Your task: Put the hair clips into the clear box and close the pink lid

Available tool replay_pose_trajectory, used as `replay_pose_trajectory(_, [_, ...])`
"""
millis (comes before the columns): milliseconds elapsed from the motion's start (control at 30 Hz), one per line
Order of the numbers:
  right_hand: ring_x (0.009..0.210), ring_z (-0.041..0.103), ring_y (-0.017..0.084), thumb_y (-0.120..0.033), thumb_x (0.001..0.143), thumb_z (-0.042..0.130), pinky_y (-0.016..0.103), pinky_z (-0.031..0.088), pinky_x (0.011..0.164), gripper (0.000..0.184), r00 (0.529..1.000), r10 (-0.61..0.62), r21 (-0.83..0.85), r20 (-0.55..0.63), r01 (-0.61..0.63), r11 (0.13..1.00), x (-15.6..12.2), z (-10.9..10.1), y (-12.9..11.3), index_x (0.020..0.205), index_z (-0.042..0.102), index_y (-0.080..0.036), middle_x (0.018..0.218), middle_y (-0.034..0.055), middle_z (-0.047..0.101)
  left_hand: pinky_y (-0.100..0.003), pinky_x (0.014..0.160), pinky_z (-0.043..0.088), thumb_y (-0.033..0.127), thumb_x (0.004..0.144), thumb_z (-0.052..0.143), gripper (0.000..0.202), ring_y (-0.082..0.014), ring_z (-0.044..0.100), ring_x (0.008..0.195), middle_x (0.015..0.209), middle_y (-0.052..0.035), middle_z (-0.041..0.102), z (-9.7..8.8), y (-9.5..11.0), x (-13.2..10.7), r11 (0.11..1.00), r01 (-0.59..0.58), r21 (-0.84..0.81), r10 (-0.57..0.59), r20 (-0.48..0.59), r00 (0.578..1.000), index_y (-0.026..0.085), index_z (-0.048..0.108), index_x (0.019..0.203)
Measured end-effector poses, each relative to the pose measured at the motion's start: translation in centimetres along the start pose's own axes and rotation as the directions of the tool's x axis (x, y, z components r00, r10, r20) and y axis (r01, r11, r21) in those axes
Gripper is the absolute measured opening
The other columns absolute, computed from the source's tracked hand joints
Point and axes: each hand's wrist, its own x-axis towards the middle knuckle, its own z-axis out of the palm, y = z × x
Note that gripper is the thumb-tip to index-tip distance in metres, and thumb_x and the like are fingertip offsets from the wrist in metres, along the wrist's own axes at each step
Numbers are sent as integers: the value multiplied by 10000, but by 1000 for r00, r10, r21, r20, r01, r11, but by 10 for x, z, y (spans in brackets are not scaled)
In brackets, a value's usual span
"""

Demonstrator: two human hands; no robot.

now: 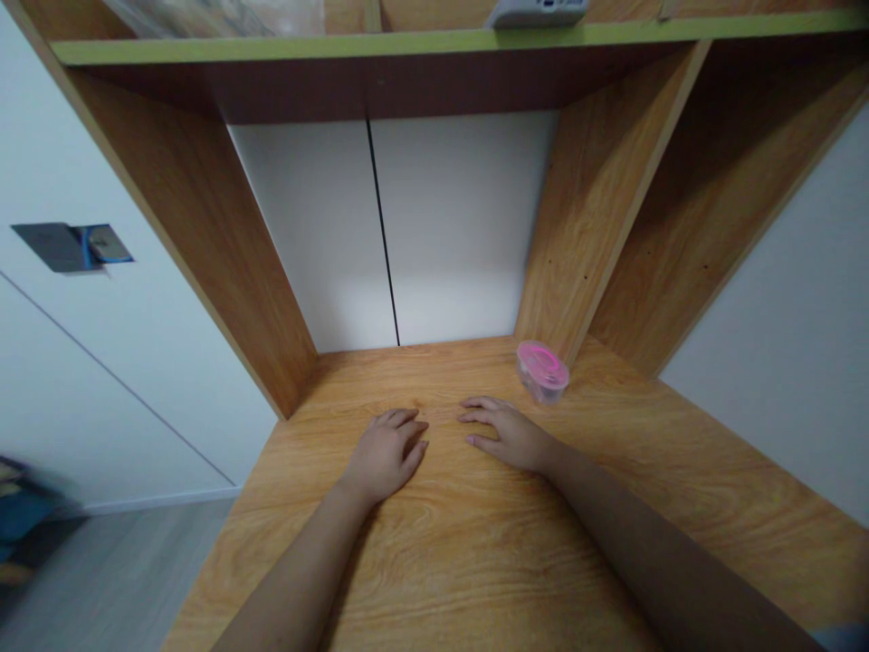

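Note:
My left hand (390,453) rests palm down on the wooden desktop (434,552), fingers loosely bent and a little apart, holding nothing. To its right, my right hand (506,433) lies on the same surface with its fingers spread and pointing left. A gap of bare wood separates the two hands. Just behind and to the right of my right hand stands a small clear plastic container with a pink lid (542,365), which neither hand touches. Its contents are too blurred to make out.
A wooden upright (590,217) rises behind the container, and another side panel (196,226) stands at left. Overhead runs a shelf with a green edge (421,43), bearing a plastic bag (224,16) and a grey-white device (539,11). An open wall socket (101,244) shows at left.

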Motion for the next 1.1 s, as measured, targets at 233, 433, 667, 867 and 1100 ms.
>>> replay_pose_trajectory(233, [1278,538,293,-402,915,617,492,397,1113,381,1000,-8,6,-17,8,1000,-1,0,0,1266,673,-264,1391,107,572,-459,1077,442,368,966,507,333,-275,579,1237,1333,-108,637,1,0,0,1000,2,7,-2,0,1000,235,668,1226])
replay_pose_trajectory(433, [1276,541,288,-389,912,621,488,396,1116,367,1000,-12,18,-26,12,1000,-1,0,-1,1252,681,-265,1383,106,576,-461,1073,445,363,962,512,331,-275,578,1237,1329,-108,640,0,1,0,1000,3,2,-3,-3,1000,234,670,1223])
replay_pose_trajectory(667, [1281,538,292,-386,907,626,496,396,1114,371,1000,2,0,-16,-2,1000,0,0,-1,1253,680,-261,1392,107,573,-465,1074,443,363,961,515,331,-275,578,1237,1328,-110,639,0,0,0,1000,5,7,-5,-2,1000,235,670,1224])
replay_pose_trajectory(867, [1287,533,282,-389,924,605,483,395,1119,376,1000,-1,-1,-3,1,1000,0,-1,-2,1269,671,-255,1393,112,568,-464,1077,443,369,965,505,346,-279,579,1240,1346,-114,633,-1,0,0,1000,9,21,-10,13,1000,224,667,1235])
replay_pose_trajectory(1100, [1287,532,286,-395,920,609,483,389,1125,384,1000,6,-4,-2,-6,1000,0,0,-2,1271,671,-253,1394,115,566,-457,1083,439,372,968,498,343,-272,573,1244,1347,-100,633,0,0,1,999,10,31,-10,10,1000,235,669,1232])
